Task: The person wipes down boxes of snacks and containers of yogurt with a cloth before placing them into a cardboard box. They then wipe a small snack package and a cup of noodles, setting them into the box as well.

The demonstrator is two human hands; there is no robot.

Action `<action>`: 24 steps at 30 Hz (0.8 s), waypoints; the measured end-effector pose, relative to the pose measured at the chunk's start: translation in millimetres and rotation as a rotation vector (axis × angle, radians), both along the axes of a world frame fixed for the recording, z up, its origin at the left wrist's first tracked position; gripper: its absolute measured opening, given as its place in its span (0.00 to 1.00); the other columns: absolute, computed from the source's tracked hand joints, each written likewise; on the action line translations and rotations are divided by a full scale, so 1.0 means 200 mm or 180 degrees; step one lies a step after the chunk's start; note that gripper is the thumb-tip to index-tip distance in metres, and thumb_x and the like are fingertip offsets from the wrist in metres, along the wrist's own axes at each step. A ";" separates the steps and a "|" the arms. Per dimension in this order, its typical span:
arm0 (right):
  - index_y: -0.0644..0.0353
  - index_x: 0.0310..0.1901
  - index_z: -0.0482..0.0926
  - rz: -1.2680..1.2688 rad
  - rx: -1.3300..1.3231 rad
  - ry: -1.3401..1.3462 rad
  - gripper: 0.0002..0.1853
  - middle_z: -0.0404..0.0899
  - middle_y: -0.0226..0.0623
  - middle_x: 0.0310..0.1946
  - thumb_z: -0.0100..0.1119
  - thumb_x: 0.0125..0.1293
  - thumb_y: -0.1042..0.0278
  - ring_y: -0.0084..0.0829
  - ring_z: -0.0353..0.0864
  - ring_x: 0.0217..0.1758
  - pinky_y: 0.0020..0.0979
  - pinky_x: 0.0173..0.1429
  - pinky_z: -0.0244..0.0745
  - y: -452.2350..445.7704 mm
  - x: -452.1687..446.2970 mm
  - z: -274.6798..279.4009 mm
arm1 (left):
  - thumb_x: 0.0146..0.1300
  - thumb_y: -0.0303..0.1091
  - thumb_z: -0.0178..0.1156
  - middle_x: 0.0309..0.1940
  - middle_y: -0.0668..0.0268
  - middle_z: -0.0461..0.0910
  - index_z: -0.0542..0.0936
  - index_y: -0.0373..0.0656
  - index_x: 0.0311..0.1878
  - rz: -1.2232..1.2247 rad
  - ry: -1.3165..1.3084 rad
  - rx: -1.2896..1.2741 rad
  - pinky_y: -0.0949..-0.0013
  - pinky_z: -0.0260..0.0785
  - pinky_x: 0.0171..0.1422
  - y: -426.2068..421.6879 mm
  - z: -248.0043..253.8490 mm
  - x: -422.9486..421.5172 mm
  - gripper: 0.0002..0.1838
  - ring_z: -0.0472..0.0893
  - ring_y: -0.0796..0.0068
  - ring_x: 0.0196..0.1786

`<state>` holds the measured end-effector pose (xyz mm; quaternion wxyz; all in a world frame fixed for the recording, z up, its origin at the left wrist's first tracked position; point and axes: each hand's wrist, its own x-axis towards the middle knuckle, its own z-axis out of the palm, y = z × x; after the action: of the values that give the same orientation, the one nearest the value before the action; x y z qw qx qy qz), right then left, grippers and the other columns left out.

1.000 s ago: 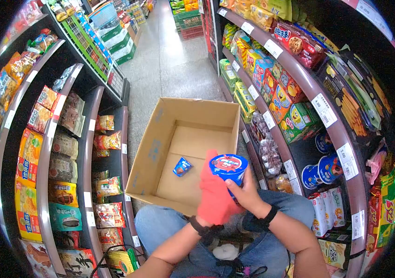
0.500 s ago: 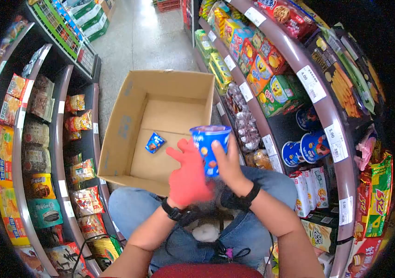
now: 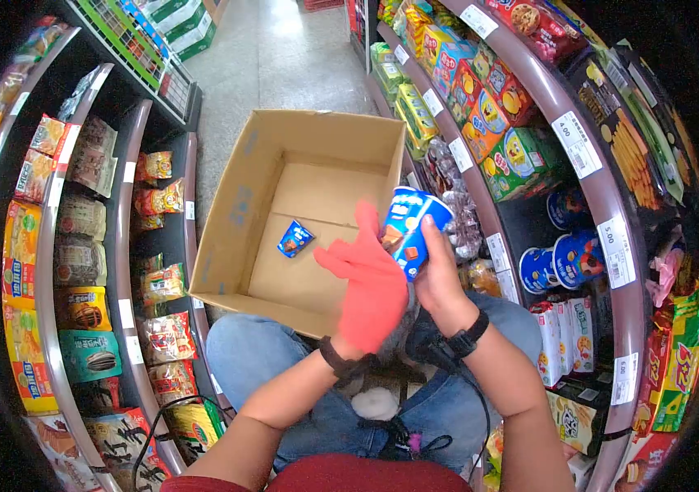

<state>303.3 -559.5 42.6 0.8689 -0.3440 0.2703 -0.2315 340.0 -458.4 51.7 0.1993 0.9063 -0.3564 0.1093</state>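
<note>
My right hand [image 3: 441, 277] is wrapped round the side of a blue snack cup [image 3: 425, 211] with biscuit pictures, which tilts over the near right part of the box. Close against the cup's left side is my left hand [image 3: 372, 289] in a coral-red glove, fingers apart; whether it touches the cup I cannot tell. An open cardboard box [image 3: 230, 197] stands in front of my knees. On its floor lies a smaller blue snack cup [image 3: 295, 239].
Shelves of snacks run along both sides. Blue cups [image 3: 575, 258] and colourful boxes [image 3: 522, 164] stand on the right shelf [image 3: 612, 217]; bagged snacks [image 3: 167, 336] fill the left one. A grey aisle floor [image 3: 296, 70] stretches beyond the box.
The cup has tilted and shifted right in my right hand. My gloved left hand has moved right and turned, its fingers still spread. The whole view has shifted slightly.
</note>
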 end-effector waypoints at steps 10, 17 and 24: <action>0.58 0.64 0.64 -0.0498 -0.0307 0.0147 0.29 0.75 0.36 0.55 0.62 0.71 0.52 0.27 0.78 0.55 0.32 0.58 0.77 -0.03 0.02 -0.06 | 0.45 0.42 0.79 0.50 0.49 0.82 0.70 0.36 0.58 0.0125 0.2511 -0.0948 0.57 0.74 0.56 -0.05 0.15 0.05 0.40 0.84 0.54 0.52; 0.62 0.78 0.42 -0.0217 -0.2742 0.0382 0.51 0.56 0.54 0.73 0.69 0.64 0.58 0.46 0.61 0.74 0.46 0.74 0.61 0.02 0.01 0.04 | 0.28 0.35 0.80 0.50 0.52 0.78 0.72 0.39 0.51 -0.0152 0.2128 -0.1821 0.59 0.72 0.58 0.03 0.12 0.14 0.41 0.78 0.58 0.54; 0.35 0.70 0.67 -0.0405 -0.6811 0.1273 0.39 0.56 0.48 0.75 0.65 0.55 0.70 0.57 0.55 0.77 0.67 0.76 0.50 -0.01 -0.01 0.02 | 0.36 0.21 0.71 0.63 0.50 0.73 0.76 0.41 0.61 -0.0746 0.0726 -0.1100 0.56 0.55 0.71 0.16 0.12 0.29 0.39 0.73 0.56 0.61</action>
<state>300.8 -561.8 46.4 0.0464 -0.9388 0.0827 -0.3312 397.9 -425.6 75.3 0.4018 0.8176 -0.4103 0.0418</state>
